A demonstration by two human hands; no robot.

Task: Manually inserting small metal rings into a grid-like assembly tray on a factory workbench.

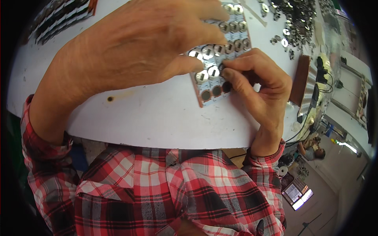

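Observation:
A flat board with a brown edge (211, 103) lies on the white table (157, 122), carrying rows of shiny round metal parts (213, 72). Along its near end, several round spots (216, 91) look dark and bare. My left hand (141, 43) reaches across the board from the left, its fingers apart and slightly blurred, covering part of the rows. At the board's right side, my right hand (262, 80) pinches thumb and forefinger together over a spot close to the near end. What sits between those fingertips is mostly hidden.
Loose metal parts (297, 27) are heaped at the far right of the table. More boards (65, 17) are stacked at the far left. A brown-sided block (301, 80) and black cables (323, 72) line the right edge. Another person (315, 152) is visible in the distance.

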